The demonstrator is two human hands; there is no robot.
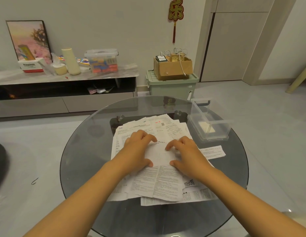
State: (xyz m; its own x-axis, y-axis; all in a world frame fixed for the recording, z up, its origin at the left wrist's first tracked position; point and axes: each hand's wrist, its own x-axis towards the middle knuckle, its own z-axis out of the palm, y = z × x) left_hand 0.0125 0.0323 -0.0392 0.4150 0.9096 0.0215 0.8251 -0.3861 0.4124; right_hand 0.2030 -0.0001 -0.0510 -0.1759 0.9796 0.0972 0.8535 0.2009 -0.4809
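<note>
On the round glass table (83, 151) lies a loose paper pile (167, 125) of thin, creased printed sheets. I see the left hand (137, 149) and right hand (185, 153) side by side, fingers arched and gripping nothing, tips pressing the top sheet (161, 154) at mid-pile. Its long axis runs away from me. To the right, a clear plastic box (224, 132) holds a cream pad (206, 127).

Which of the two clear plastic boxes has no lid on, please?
The clear plastic box on the round glass table, near the right hand; the lidded box on the grey sideboard is closed.
</note>
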